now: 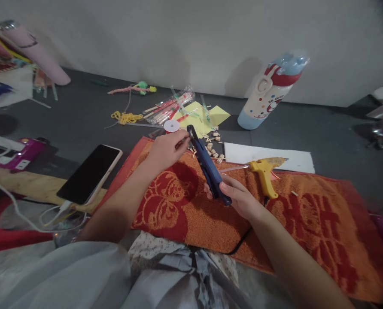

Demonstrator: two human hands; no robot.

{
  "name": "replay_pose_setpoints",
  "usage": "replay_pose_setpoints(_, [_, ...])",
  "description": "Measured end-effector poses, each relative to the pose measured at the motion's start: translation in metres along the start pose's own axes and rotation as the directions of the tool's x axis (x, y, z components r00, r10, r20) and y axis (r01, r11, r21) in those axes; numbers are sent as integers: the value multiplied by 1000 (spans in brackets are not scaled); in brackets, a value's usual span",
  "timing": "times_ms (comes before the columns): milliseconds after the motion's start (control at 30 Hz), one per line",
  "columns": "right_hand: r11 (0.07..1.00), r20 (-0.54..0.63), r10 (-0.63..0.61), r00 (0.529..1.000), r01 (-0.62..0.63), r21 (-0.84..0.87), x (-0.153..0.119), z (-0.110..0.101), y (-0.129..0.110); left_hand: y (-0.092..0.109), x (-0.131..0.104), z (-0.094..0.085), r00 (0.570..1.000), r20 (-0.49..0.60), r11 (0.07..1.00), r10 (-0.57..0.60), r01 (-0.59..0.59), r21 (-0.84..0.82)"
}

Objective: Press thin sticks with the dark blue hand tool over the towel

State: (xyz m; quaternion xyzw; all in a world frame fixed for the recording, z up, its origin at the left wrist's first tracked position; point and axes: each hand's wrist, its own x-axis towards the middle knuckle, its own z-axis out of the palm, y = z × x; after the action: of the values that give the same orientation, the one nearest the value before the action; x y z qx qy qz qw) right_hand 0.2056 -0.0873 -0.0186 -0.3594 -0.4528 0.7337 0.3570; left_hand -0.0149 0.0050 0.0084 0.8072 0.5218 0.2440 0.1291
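My right hand (239,193) is closed around the lower handles of a dark blue long-handled tool (206,165), held tilted above the orange towel (223,223). Its exact kind is unclear; the dark head points up and away to the left. At that head, the fingertips of my left hand (168,148) are pinched together. Whatever they hold, if anything, is too small or hidden to make out. Just beyond the tool lie many small cut wooden pieces (212,150). A white spool (171,125) stands close behind my left hand.
A yellow glue gun (265,171) rests on the towel, near a white strip (269,156). Farther back are wrapped wooden sticks (170,107), yellow paper (219,116), yellow cord (126,117) and an upright bottle (262,98). A phone (90,174) lies at left beside a pink bottle (37,53).
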Motion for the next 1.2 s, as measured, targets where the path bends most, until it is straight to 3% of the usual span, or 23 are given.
replay_pose_setpoints(467, [999, -26, 23, 999, -22, 41, -1, 4, -1, -1, -2, 1, 999, -32, 1000, 12, -13, -19])
replay_pose_setpoints(733, [998, -42, -25, 999, 22, -54, 0, 7, -4, -2, -2, 1, 999, -49, 1000, 12, -11, 23])
replay_pose_setpoints(900, [996, -81, -61, 995, 56, -67, 2, 9, -3, 4, -1, 4, 993, -87, 996, -83, 80, -33])
replay_pose_setpoints(967, [995, -118, -67, 991, 57, -81, 2, 9, -1, 9, -2, 7, 986, -14, 973, -164, 160, -166])
replay_pose_setpoints(1033, [994, -160, -62, 985, 48, -95, 3, 10, 1, 17, -5, 13, 962, 166, 897, -215, 262, -356])
replay_pose_setpoints(1100, [993, -198, -62, 978, 41, -108, 5, 10, 4, 26, -10, 21, 919, 348, 806, -185, 344, -481])
replay_pose_setpoints(1200, [993, -220, -72, 973, 51, -103, 8, 9, 9, 39, -19, 35, 902, 412, 736, -129, 366, -570])
